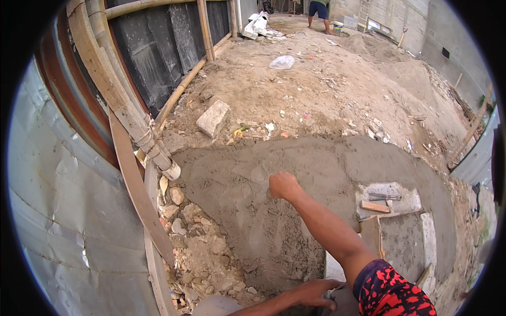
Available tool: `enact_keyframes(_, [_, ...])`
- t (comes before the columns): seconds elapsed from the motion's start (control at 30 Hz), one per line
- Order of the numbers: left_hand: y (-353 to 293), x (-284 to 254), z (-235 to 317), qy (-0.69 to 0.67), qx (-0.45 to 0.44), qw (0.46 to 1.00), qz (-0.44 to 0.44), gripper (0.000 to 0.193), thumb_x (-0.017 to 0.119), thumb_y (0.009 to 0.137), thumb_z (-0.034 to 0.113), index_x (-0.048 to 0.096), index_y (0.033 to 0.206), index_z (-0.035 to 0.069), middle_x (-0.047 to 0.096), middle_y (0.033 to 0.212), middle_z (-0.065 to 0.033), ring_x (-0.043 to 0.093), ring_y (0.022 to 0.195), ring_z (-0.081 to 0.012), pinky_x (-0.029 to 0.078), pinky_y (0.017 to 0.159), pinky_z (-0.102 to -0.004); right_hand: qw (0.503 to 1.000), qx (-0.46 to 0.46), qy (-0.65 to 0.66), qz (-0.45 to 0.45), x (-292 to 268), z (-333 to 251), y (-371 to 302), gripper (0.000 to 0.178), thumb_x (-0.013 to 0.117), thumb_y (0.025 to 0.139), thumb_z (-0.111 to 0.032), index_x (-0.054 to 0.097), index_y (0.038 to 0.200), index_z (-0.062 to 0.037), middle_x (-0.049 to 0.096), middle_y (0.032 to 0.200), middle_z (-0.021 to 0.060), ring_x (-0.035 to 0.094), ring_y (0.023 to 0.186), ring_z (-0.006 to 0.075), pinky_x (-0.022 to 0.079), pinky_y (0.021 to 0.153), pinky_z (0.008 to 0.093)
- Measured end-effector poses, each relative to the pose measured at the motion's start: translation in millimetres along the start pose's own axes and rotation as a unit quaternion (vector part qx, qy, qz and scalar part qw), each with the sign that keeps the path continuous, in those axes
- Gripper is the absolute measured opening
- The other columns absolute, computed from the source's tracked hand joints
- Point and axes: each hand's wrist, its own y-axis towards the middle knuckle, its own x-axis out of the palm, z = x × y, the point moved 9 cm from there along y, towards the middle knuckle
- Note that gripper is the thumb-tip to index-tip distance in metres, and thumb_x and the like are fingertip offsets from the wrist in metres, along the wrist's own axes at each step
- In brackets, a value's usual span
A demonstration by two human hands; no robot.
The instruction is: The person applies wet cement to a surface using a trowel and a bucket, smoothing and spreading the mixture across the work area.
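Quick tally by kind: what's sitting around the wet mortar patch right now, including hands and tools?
Hands on the job: 2, right hand on the mortar, left hand low by the edge
Wooden float: 1
Stone block: 1
Plastic bag: 1
Total: 5

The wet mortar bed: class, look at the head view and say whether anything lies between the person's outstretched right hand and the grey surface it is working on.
Nothing visible does. The right hand sits closed directly on the wet mortar bed, with no tool or debris seen between them. The float lies apart to the right, and the left hand rests low by the block edge.
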Motion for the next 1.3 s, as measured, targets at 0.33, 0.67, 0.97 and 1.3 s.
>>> enact_keyframes(0.33, [0, 5, -3, -0.055, -0.02, 0.998, -0.03, 0.085, 0.071, 0.07, 0.052, 0.047, 0.13, -0.002, 0.06, 0.117, -0.0247, 0.058, 0.109, -0.0387, 0.044, 0.091, -0.0431, 1.0, -0.001, 0.008, -0.001, 0, 0, 0, 0.018, 0.058, 0.074, -0.006, 0.072, 0.085, -0.0016, 0.07, 0.092, 0.0201, 0.068, 0.09, 0.0347, 0.056, 0.077, 0.0417])
enact_keyframes(0.67, [0, 7, -4, -0.074, -0.022, 0.997, -0.03, 0.088, 0.071, 0.069, 0.056, 0.046, 0.131, -0.001, 0.06, 0.116, -0.0241, 0.058, 0.107, -0.0381, 0.044, 0.09, -0.0436, 1.0, -0.011, -0.001, 0.017, -1, -1, -1, 0.019, 0.057, 0.074, -0.008, 0.072, 0.085, -0.0023, 0.069, 0.091, 0.0203, 0.069, 0.088, 0.035, 0.056, 0.077, 0.0421])
enact_keyframes(0.97, [0, 7, -5, -0.074, -0.017, 0.997, -0.022, 0.091, 0.07, 0.069, 0.055, 0.044, 0.134, -0.001, 0.059, 0.119, -0.0253, 0.057, 0.11, -0.0389, 0.044, 0.092, -0.0438, 1.0, -0.005, 0.006, 0.01, -4, -2, -4, 0.019, 0.056, 0.075, -0.007, 0.072, 0.085, -0.0013, 0.069, 0.091, 0.0205, 0.068, 0.089, 0.0354, 0.056, 0.077, 0.0424])
enact_keyframes(1.3, [0, 10, -5, -0.154, -0.021, 0.987, -0.028, 0.101, 0.073, 0.067, 0.056, 0.034, 0.142, 0.001, 0.058, 0.123, -0.0244, 0.057, 0.113, -0.0341, 0.043, 0.095, -0.0413, 1.0, -0.003, 0.01, -0.002, -4, -2, -6, 0.019, 0.056, 0.075, -0.007, 0.071, 0.086, -0.0003, 0.069, 0.092, 0.021, 0.068, 0.09, 0.0356, 0.056, 0.077, 0.0424])
